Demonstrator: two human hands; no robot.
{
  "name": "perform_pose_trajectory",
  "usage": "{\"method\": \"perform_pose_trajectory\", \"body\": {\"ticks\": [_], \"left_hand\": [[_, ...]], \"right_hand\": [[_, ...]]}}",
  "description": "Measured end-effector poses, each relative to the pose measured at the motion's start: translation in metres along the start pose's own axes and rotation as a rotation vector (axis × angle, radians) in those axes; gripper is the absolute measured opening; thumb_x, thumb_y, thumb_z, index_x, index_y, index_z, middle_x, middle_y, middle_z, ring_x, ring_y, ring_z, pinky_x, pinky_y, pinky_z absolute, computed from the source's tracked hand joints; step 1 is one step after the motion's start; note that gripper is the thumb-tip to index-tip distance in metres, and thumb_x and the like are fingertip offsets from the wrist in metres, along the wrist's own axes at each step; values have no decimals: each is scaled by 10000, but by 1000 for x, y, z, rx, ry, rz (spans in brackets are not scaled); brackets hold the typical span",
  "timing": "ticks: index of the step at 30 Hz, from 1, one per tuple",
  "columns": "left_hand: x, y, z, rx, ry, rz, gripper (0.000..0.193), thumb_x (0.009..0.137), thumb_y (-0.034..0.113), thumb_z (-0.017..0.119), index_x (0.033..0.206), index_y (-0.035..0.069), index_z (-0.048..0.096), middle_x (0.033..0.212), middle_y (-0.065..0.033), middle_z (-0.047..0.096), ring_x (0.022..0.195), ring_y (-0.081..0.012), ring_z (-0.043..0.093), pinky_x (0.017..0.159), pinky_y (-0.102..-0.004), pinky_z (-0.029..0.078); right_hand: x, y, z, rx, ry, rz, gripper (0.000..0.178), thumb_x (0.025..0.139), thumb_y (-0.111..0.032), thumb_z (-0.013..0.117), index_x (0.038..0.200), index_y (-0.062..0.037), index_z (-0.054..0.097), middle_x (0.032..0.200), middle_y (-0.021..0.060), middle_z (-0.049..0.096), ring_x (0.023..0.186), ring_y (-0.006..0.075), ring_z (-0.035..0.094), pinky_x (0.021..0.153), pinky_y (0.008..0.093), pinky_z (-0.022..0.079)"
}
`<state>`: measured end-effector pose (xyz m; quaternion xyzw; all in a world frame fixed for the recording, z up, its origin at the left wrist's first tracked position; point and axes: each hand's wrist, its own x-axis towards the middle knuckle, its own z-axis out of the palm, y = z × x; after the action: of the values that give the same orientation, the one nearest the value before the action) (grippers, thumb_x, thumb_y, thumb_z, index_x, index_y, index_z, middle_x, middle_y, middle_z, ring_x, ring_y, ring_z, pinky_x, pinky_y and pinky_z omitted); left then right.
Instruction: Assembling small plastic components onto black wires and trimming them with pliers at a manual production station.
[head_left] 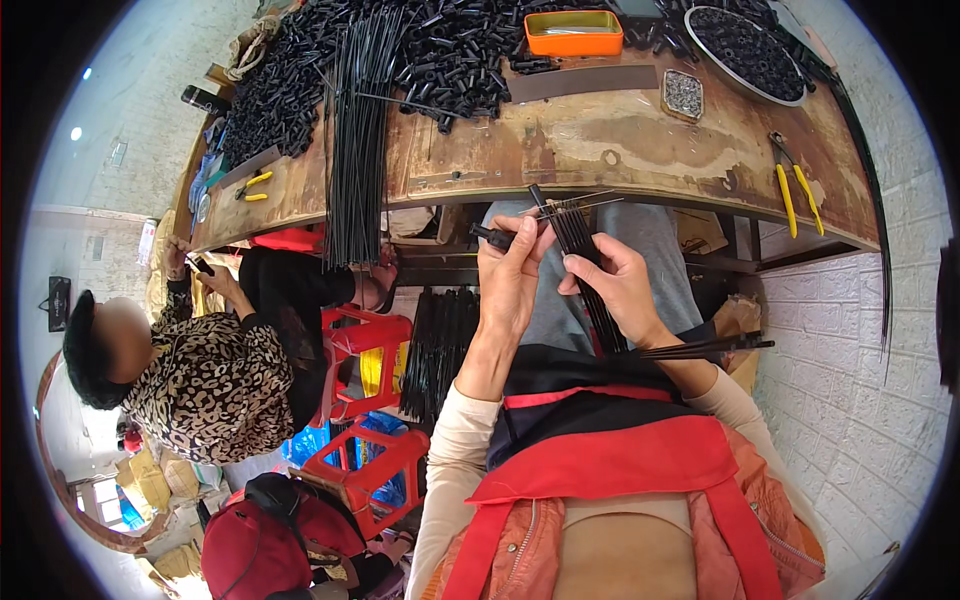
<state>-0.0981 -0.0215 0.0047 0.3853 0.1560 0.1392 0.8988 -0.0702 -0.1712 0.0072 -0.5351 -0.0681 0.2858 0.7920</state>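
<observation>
My left hand point(512, 270) is closed, thumb against fingers, on a short black tube-shaped part point(490, 237). Thin rods point(590, 203) cross just beyond its fingertips; whether it grips them too, I cannot make out. My right hand point(618, 285) pinches a bundle of slender black rods point(580, 245) that look like umbrella ribs. The bundle slants over my lap, its far end fanned out close to the left fingers. More dark rods point(705, 349) lie across my right wrist area.
The worn wooden table point(450, 160) carries heaped black tubes point(450, 60), long black rods point(355, 140), an orange box point(573, 34), a small metal-filled tray point(683, 95), a round basin point(690, 30) and yellow-handled pliers point(797, 185). A co-worker point(215, 370) sits left, near red stools point(365, 350).
</observation>
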Motion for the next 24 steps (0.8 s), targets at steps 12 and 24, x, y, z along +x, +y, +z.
{"method": "perform_pose_trajectory", "body": {"ticks": [12,24], "left_hand": [[-2,-3,3,129,18,67,106,899,21,654,961,31,568,1087,-125,628,1015,-194,629,878,-303,527],[4,0,5,79,12,50,213,878,-22,658,1027,36,517,1098,-121,613,955,-165,625,862,-290,530]], "right_hand": [[-1,6,-2,-20,2,-2,181,920,-118,650,1035,9,592,813,55,638,716,124,644,671,253,545],[4,6,-5,-46,-11,3,192,921,-122,652,1033,19,586,834,60,634,722,132,643,670,256,543]]}}
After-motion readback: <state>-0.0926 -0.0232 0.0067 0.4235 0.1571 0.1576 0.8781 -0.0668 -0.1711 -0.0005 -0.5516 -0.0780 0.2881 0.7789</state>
